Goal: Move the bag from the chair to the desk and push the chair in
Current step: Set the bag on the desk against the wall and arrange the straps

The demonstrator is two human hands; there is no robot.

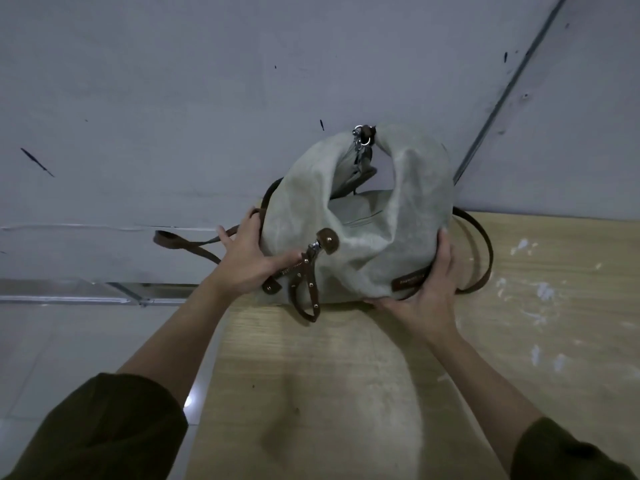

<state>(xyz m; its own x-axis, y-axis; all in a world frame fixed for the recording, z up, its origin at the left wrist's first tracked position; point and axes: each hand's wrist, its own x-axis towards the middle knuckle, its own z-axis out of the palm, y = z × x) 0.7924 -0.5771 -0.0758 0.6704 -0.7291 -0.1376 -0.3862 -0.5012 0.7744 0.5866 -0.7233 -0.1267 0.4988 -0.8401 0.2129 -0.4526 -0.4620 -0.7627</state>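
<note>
A pale grey-green canvas bag (360, 233) with brown leather trim rests on the far left corner of the light wooden desk (346, 393), leaning against the wall. My left hand (247, 258) presses flat on the bag's left side by the zipper. My right hand (427, 292) cups its lower right corner near the brown label. A brown strap (183, 240) trails off the desk's left edge, and another loop of strap (485, 258) lies on the desk to the right. The chair is out of view.
A grey wall (173, 116) rises directly behind the desk, with a second wall meeting it at the corner (502, 98) on the right. White smears (540, 296) mark the desk's right part. Pale floor tiles (69, 341) lie to the left of the desk.
</note>
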